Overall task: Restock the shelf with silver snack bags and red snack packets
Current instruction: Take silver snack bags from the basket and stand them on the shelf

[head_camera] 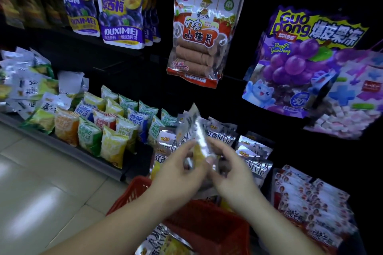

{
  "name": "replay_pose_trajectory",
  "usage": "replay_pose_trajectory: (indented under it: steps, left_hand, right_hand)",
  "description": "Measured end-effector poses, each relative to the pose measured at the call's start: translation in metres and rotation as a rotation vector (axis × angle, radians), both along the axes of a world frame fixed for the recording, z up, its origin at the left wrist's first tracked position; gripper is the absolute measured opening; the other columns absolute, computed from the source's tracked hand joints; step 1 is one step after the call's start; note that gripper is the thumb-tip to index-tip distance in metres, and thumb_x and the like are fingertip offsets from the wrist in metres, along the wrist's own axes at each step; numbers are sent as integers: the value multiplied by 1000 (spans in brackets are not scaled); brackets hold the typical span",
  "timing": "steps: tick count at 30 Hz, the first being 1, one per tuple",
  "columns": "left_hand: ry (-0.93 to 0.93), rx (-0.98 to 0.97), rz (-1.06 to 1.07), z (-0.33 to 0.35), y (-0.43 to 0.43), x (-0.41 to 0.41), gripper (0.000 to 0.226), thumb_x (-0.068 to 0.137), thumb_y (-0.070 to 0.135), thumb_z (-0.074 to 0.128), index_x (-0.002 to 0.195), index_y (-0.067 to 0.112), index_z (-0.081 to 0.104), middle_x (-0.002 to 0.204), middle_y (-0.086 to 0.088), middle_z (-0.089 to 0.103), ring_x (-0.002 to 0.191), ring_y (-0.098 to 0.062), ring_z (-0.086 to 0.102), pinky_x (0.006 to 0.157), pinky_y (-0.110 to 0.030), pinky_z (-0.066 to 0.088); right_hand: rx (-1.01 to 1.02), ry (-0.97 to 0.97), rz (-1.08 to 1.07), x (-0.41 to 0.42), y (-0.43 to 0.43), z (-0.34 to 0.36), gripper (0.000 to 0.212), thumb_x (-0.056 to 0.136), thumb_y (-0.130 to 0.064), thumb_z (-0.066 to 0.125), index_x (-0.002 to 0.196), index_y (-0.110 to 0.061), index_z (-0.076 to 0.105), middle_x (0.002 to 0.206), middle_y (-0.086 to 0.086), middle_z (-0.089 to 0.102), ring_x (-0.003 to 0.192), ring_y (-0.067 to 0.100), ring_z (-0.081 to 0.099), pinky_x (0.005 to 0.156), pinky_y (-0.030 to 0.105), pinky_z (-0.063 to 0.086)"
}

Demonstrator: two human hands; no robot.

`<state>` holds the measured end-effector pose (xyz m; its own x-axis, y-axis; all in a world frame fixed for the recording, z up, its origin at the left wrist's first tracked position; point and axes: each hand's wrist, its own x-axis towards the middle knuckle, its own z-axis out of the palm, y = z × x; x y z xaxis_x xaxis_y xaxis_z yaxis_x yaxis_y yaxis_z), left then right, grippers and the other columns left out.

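On the head view I see one silver bag (198, 136) held just above the far rim of the red basket (132, 190). The left hand (182, 172) and the right hand (230, 174) each pinch its lower half from opposite sides, fingers (184, 149) curled onto the foil. The bag stands on edge and is blurred.

My worry is the grip. The foil looks slick and only fingertips hold it, so I judge it may slip back into the basket. It could also knock the standing silver bags (255, 147) on the shelf (93, 163) just beyond the basket and tip that row. A careless push could land it among the red packets (306, 198), right of the basket.

The basket holds at least a second silver bag (157, 242) at its near end. The arms hide the rest of its inside.
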<state>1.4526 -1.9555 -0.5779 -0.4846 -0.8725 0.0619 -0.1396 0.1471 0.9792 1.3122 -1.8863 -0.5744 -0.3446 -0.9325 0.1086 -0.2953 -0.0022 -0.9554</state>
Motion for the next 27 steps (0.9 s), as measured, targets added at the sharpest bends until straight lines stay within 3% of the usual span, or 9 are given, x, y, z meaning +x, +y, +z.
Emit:
replay_pose_trajectory:
  steps: [5, 8, 9, 12, 14, 16, 19, 23, 27]
  left_hand:
    - [152, 196, 26, -1, -8, 1, 27, 92, 15, 75, 115, 26, 66, 96, 5, 74, 90, -11, 74, 79, -35, 63]
    - [-29, 166, -59, -7, -26, 13, 24, 95, 12, 70, 113, 28, 66, 105, 4, 72, 99, -14, 69, 91, -33, 59]
    - [-76, 160, -122, -8, -29, 15, 21, 97, 13, 68, 113, 26, 67, 108, 1, 72, 101, -16, 67, 93, -35, 56]
    - [-104, 154, -247, -12, -38, 16, 18, 99, 10, 63, 111, 23, 68, 111, -8, 71, 101, -16, 65, 91, -33, 52]
    - [-66, 173, -296, -10, -42, 11, 36, 100, 3, 61, 89, 36, 72, 100, 1, 71, 93, -10, 69, 81, -26, 55]
    - [-77, 173, -282, -15, -47, 6, 39, 98, 0, 62, 76, 32, 66, 89, 3, 63, 83, -8, 67, 72, -21, 53]
    - [-131, 110, -138, -33, -63, -9, 21, 96, 3, 66, 86, 22, 66, 86, 8, 69, 82, -8, 67, 70, -22, 56]
    - [-261, 49, 36, -45, -100, -48, 27, 99, 13, 63, 121, 28, 60, 114, 4, 65, 97, -18, 67, 82, -44, 59]
    - [-296, 75, 26, -62, -134, -89, 35, 102, 8, 55, 136, 18, 53, 118, 0, 58, 106, -26, 59, 92, -50, 50]
  right_hand:
    - [69, -192, 185, 12, 6, 2, 55, 96, 7, 61, 134, -31, 56, 130, -9, 70, 116, 6, 67, 89, 29, 58]
    - [39, -91, -134, -2, 3, 9, 41, 98, 0, 61, 126, -29, 59, 126, -3, 66, 96, 1, 70, 79, 27, 59]
    - [35, 21, -246, -12, 2, 10, 44, 97, -9, 66, 132, -33, 55, 133, -7, 60, 100, -4, 64, 78, 24, 57]
    - [109, 195, -285, -44, -4, 13, 96, 83, -35, 84, 157, -49, 24, 154, -25, 23, 139, 4, 35, 106, 38, 47]
    - [175, 110, -218, -55, -13, 12, 107, 72, -37, 93, 155, -52, 26, 156, -21, 28, 142, 7, 34, 112, 42, 45]
    - [198, -9, -177, -67, -28, 4, 91, 67, -28, 97, 140, -49, 49, 142, -16, 53, 129, 11, 55, 104, 44, 53]
    - [144, -4, -221, -89, -50, -13, 39, 73, -22, 93, 100, -24, 66, 99, -1, 72, 89, 18, 70, 81, 46, 59]
    - [-5, 173, -294, -116, -75, -21, 31, 90, -14, 78, 82, -5, 49, 74, 7, 45, 70, 17, 46, 68, 34, 40]
    - [12, 331, -283, -137, -101, -48, 30, 96, -4, 66, 84, -12, 40, 74, -3, 33, 67, 18, 35, 78, 32, 51]
